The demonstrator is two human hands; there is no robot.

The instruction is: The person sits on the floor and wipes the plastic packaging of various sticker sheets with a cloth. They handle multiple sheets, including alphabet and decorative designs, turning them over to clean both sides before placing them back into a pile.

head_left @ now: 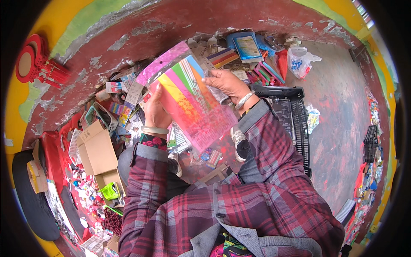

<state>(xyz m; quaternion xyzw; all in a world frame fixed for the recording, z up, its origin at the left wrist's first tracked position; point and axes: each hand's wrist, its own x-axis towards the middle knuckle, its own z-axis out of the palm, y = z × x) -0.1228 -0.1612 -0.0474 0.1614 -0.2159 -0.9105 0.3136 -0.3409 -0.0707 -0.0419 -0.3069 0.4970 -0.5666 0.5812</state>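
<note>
A flat pink clear packet (pixel 182 96) with strips of coloured paper inside hangs tilted in front of me. My left hand (pixel 156 112) grips its left edge, thumb laid on the front. On the opposite edge, my right hand (pixel 230 85) is closed with its thumb on the packet's face. Below that palm a grey, cloth-like piece (pixel 219 95) shows, partly covered by the packet and hand; I cannot tell exactly what it is. The fingers of both hands behind the packet are hidden.
A black plastic crate (pixel 299 128) stands to the right of my knees. An open cardboard box (pixel 98 147) and a white basket (pixel 100 115) sit at left. Along the wall lie piled packets, a blue packet (pixel 247 48) and a white plastic bag (pixel 300 61).
</note>
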